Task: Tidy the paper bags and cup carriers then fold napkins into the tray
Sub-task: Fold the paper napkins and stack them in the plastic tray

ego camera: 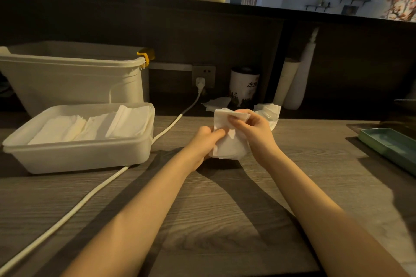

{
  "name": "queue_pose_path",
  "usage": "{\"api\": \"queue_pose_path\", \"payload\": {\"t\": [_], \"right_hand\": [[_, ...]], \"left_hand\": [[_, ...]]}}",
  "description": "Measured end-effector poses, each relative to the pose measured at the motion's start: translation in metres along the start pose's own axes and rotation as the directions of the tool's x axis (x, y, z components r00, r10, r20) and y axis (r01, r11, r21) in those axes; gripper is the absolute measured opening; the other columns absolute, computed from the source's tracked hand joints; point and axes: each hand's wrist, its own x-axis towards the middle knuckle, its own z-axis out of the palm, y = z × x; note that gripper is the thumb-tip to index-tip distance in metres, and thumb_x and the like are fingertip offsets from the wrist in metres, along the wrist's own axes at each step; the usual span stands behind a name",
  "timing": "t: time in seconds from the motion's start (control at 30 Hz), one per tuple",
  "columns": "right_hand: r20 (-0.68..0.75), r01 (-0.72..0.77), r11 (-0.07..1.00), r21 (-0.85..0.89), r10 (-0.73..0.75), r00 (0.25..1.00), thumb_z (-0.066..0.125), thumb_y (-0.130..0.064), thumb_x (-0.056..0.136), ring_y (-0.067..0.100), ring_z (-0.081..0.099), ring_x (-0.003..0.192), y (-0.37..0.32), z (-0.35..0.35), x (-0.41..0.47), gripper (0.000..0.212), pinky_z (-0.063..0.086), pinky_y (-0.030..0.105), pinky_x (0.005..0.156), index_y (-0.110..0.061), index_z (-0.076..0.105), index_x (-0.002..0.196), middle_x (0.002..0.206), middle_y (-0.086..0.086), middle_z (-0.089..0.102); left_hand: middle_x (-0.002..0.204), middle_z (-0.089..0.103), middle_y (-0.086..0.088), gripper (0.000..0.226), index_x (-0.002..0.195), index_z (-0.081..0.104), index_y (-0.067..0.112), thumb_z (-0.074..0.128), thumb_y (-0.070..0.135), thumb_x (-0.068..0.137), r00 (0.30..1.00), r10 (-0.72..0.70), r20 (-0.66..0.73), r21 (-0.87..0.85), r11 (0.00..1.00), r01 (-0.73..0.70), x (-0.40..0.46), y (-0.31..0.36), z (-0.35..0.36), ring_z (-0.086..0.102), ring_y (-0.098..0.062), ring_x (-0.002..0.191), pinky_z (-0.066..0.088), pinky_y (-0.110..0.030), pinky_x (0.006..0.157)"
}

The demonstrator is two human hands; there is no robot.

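A white napkin is held above the wooden counter between both hands. My left hand pinches its left edge and my right hand grips its upper right part, with the top edge bent over. To the left stands a white plastic tray holding several folded napkins. A loose pile of napkins lies just behind my right hand.
A large cream bin stands behind the tray. A white power cable runs from a wall socket across the counter. A printed canister, flat paper sheets and white rolls stand at the back. A green tray sits at right.
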Motion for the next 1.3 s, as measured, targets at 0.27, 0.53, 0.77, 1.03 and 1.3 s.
{"api": "queue_pose_path", "payload": {"t": [0.27,0.53,0.77,1.03,1.3], "right_hand": [[-0.079,0.025,0.998,-0.058,-0.030,0.996,0.057,-0.023,0.093,0.008,0.062,0.087,0.001,-0.012,0.013,0.009,0.050,0.016,0.074,-0.020,0.065,0.095,0.093,-0.003,0.067],[-0.185,-0.118,0.566,-0.816,-0.061,0.981,0.059,-0.030,0.092,0.019,0.058,0.103,0.041,-0.059,0.033,0.025,0.051,0.035,0.081,-0.019,0.064,0.114,0.112,-0.001,0.064],[-0.033,-0.023,0.275,-0.961,-0.032,0.999,0.064,-0.035,0.087,0.024,0.056,0.105,0.046,-0.061,0.043,0.034,0.049,0.038,0.085,-0.016,0.066,0.115,0.118,0.007,0.061],[-0.051,-0.043,0.115,-0.992,-0.065,0.997,0.057,-0.026,0.093,0.024,0.062,0.093,0.045,-0.056,0.049,0.024,0.045,0.033,0.081,-0.013,0.068,0.111,0.102,0.008,0.069],[-0.160,-0.028,0.525,-0.850,-0.207,0.965,0.060,-0.021,0.091,0.018,0.059,0.093,0.023,-0.051,0.040,0.021,0.043,0.027,0.070,-0.009,0.068,0.107,0.104,0.004,0.066]], "left_hand": [[0.104,0.056,-0.004,0.028,0.114,0.050,0.009,0.046,0.031,0.096,0.987,0.059,-0.147,0.018,0.998,-0.057,0.004,0.000,-0.003,0.056,-0.022,0.098,0.049,-0.030,0.077],[0.112,0.053,-0.006,0.029,0.118,0.047,0.010,0.045,0.029,0.097,0.965,0.066,-0.252,0.005,0.998,-0.067,0.006,0.000,-0.007,0.052,-0.020,0.102,0.047,-0.036,0.089],[0.110,0.053,-0.005,0.019,0.106,0.046,0.015,0.046,0.030,0.096,0.968,0.054,-0.245,0.031,0.998,-0.048,0.009,-0.003,-0.009,0.052,-0.019,0.101,0.047,-0.031,0.082],[0.109,0.053,-0.006,0.018,0.104,0.047,0.012,0.046,0.029,0.096,0.970,0.049,-0.239,0.063,0.997,-0.035,0.007,-0.003,-0.007,0.053,-0.019,0.099,0.047,-0.026,0.074],[0.108,0.053,-0.004,0.031,0.121,0.049,0.006,0.044,0.026,0.098,0.945,0.046,-0.323,0.029,0.999,-0.038,0.007,-0.002,-0.008,0.052,-0.016,0.095,0.044,-0.020,0.063]]}}
